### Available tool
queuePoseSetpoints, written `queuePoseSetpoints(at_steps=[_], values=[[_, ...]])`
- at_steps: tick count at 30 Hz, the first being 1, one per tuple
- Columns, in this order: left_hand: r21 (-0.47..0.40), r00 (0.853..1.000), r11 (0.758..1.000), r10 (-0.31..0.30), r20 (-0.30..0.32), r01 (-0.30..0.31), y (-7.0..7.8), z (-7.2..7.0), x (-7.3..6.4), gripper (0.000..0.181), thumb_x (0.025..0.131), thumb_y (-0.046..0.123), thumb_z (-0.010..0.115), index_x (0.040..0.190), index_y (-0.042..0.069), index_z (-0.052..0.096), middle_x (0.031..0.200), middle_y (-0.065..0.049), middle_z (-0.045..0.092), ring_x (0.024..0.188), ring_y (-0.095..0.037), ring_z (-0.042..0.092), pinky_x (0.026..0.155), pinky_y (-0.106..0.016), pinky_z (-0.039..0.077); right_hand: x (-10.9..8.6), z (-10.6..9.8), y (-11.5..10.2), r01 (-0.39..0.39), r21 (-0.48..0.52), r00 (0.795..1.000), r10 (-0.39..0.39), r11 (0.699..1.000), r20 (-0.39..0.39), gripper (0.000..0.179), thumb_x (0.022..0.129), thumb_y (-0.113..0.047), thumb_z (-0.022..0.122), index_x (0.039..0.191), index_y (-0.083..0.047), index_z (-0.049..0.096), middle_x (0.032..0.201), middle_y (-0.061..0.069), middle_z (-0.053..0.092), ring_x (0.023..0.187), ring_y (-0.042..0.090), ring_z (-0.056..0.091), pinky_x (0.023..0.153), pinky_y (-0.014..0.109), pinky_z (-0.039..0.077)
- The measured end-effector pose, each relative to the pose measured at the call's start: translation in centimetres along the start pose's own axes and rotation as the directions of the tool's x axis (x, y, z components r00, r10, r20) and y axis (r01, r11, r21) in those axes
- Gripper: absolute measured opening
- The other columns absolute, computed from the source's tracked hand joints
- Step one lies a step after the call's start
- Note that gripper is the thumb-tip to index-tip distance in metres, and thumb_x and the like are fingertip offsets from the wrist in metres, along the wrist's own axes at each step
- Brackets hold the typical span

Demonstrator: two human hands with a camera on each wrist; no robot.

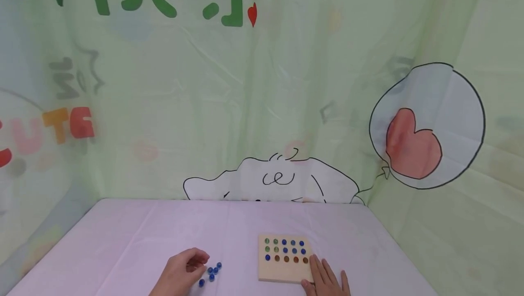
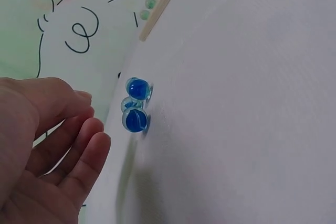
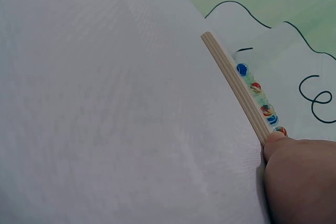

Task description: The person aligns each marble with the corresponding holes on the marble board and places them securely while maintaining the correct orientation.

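A wooden board [image 1: 282, 274] lies flat on the table with rows of marbles seated in it. Green and blue marbles fill its two far rows. The third row has a blue marble [image 1: 268, 257] at its left end, then several reddish-brown ones. My right hand [image 1: 326, 281] rests against the board's right edge, fingers extended, and its thumb [image 3: 274, 141] touches the near corner. To the left, my left hand [image 1: 182, 269] hovers beside several loose blue marbles [image 2: 135, 119]. Its fingers are loosely bent, and I see no marble between thumb and fingertips.
The table [image 1: 135, 237] has a pale pinkish cover. Behind it hangs a light green curtain [image 1: 176, 105] with printed drawings and lettering, reaching round both sides. Between the loose marbles and the board lies a stretch of tablecloth.
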State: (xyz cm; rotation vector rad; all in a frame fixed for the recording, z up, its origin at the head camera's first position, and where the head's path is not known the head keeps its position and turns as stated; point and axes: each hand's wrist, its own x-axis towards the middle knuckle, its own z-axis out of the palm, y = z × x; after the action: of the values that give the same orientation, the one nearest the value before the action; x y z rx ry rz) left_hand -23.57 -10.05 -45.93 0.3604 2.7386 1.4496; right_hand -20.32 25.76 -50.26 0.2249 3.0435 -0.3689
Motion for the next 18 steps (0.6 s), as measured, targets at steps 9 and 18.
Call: queuePoseSetpoints(at_steps=[9, 18], values=[[0.036, 0.997, 0.996, -0.075, -0.012, 0.076, -1.1, 0.0, -0.5, 0.016, 0.077, 0.015, 0.065, 0.093, 0.012, 0.063, 0.082, 0.005, 0.061, 0.072, -0.01, 0.052, 0.061, -0.022, 0.046, 0.1, -0.1, -0.1, -0.002, -0.001, 1.0, 0.002, 1.0, 0.003, 0.12, 0.053, -0.087, 0.0, 0.14, -0.008, 0.024, 0.144, 0.013, 0.028, 0.133, 0.038, 0.019, 0.1, 0.062, -0.014], [0.002, 0.995, 0.996, -0.086, 0.056, 0.086, -1.7, 0.0, -0.9, 0.024, 0.075, 0.021, 0.07, 0.095, 0.011, 0.062, 0.081, 0.004, 0.06, 0.071, -0.011, 0.052, 0.06, -0.023, 0.045, 0.0, -0.1, 0.0, -0.001, 0.008, 1.0, 0.001, 1.0, 0.002, 0.12, 0.053, -0.087, 0.001, 0.141, -0.008, 0.024, 0.144, 0.014, 0.028, 0.133, 0.038, 0.019, 0.1, 0.062, -0.014]])
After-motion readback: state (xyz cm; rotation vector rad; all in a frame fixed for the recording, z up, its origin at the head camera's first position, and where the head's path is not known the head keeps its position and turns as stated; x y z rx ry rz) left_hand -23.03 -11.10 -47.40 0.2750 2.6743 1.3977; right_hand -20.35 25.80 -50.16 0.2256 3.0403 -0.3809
